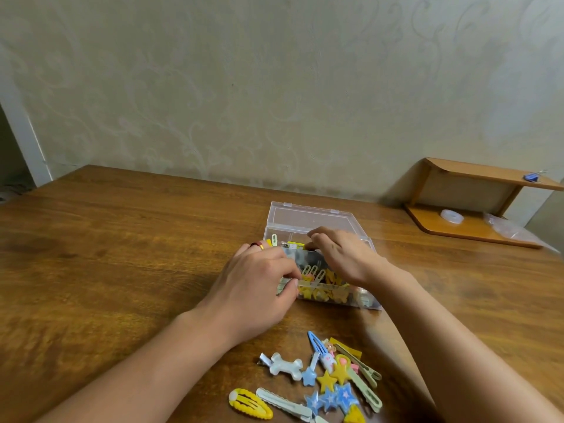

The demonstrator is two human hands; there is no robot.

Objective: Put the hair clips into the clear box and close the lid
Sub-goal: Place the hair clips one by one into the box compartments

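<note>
The clear plastic box (pixel 317 257) sits on the wooden table (pixel 122 254) with both hands at it, its hinged lid (pixel 311 216) laid open and tilted back just beyond the fingers. The left hand (pixel 256 288) grips the box's near left corner, fingers curled over the front rim and thumb pressed to the wall; two rings show on a finger at the box's left edge. The right hand (pixel 341 254) reaches into the box from the right, its fingers bent down among the contents; whether they pinch a clip cannot be told, since the fingertips are hidden. Between the two hands, inside the box, lie yellow and pale green hair clips (pixel 317 282), some standing on edge.

Nearer the person than both hands, between the forearms, a loose pile of hair clips (pixel 332 380) rests on the table: a white bone-shaped clip (pixel 287 366), a yellow snap clip (pixel 250 404), a pale green alligator clip (pixel 283 404), a yellow star clip (pixel 327 381) and blue star clips (pixel 341 398).

Far to the right of the right hand, against the wall, stands a small wooden shelf (pixel 476 190) with a roll of clear tape (pixel 451 215) on its lower board.
</note>
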